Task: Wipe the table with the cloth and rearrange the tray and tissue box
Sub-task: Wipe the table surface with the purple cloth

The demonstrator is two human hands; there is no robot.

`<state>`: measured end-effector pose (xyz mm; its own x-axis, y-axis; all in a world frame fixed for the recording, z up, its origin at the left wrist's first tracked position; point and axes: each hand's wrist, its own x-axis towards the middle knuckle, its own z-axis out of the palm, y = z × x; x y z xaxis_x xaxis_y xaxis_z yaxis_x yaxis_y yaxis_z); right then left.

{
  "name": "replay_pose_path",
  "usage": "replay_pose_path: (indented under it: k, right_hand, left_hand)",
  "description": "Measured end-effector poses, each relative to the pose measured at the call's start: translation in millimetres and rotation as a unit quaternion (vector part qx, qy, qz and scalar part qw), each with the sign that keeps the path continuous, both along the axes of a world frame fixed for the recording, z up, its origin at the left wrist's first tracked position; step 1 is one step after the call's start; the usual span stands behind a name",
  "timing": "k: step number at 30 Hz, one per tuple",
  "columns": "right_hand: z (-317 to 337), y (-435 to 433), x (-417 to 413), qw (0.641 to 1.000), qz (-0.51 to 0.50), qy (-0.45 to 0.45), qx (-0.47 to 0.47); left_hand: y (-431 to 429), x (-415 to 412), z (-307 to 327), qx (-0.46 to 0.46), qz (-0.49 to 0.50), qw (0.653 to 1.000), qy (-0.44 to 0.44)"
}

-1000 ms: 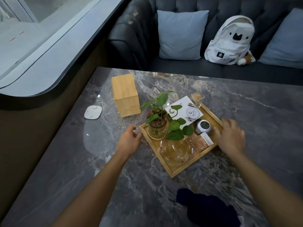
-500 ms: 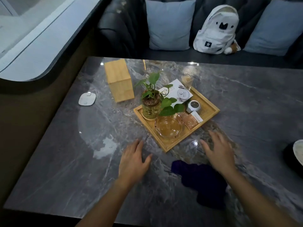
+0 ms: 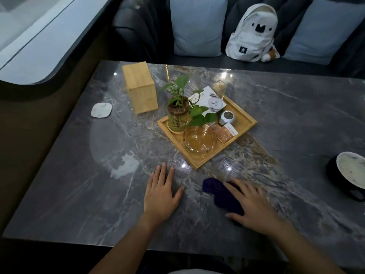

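A dark blue cloth (image 3: 216, 189) lies near the front of the grey marble table (image 3: 98, 184). My right hand (image 3: 254, 204) rests flat on top of it, fingers spread, covering its right part. My left hand (image 3: 161, 191) lies flat on the bare tabletop to the cloth's left, holding nothing. Beyond both hands, a wooden tray (image 3: 244, 123) sits at an angle in the middle of the table. It carries a potted plant, a glass ashtray, a small tin and cards. The wooden tissue box (image 3: 141, 89) stands upright behind the tray, to its left.
A white square coaster (image 3: 101, 110) lies left of the tissue box. A dark cup (image 3: 349, 175) stands at the table's right edge. Behind the table a dark sofa holds grey cushions (image 3: 197, 26) and a white backpack (image 3: 253, 32).
Both hands left the tray's sides and drew back toward the front edge. My right hand came down onto the cloth; my left hand settled on the tabletop.
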<state>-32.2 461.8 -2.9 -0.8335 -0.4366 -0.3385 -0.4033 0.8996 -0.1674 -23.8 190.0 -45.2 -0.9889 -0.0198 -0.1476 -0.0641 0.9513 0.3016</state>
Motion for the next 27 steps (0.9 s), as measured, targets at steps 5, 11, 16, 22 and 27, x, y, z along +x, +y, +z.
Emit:
replay_pose_path:
  k: [5, 11, 16, 22, 27]
  right_hand:
    - [10, -14, -3, 0.997, 0.033, 0.068, -0.017]
    - [11, -43, -3, 0.993, 0.079, 0.026, -0.086]
    - [21, -83, -8, 0.978, 0.126, 0.046, -0.158]
    - [28, -136, -22, 0.966, 0.135, 0.064, -0.211]
    - [36, -184, -36, 0.950, 0.024, 0.092, -0.297]
  left_hand:
    - [0, 0, 2, 0.010, 0.003, 1.000, -0.001]
    - [-10, -5, 24, 0.054, 0.012, 0.998, -0.019]
    - [-41, 11, 50, 0.069, 0.093, 0.990, 0.077]
    - [-109, 40, 51, 0.072, 0.265, 0.951, 0.138]
    - [-156, 61, 38, 0.051, 0.377, 0.922, 0.067]
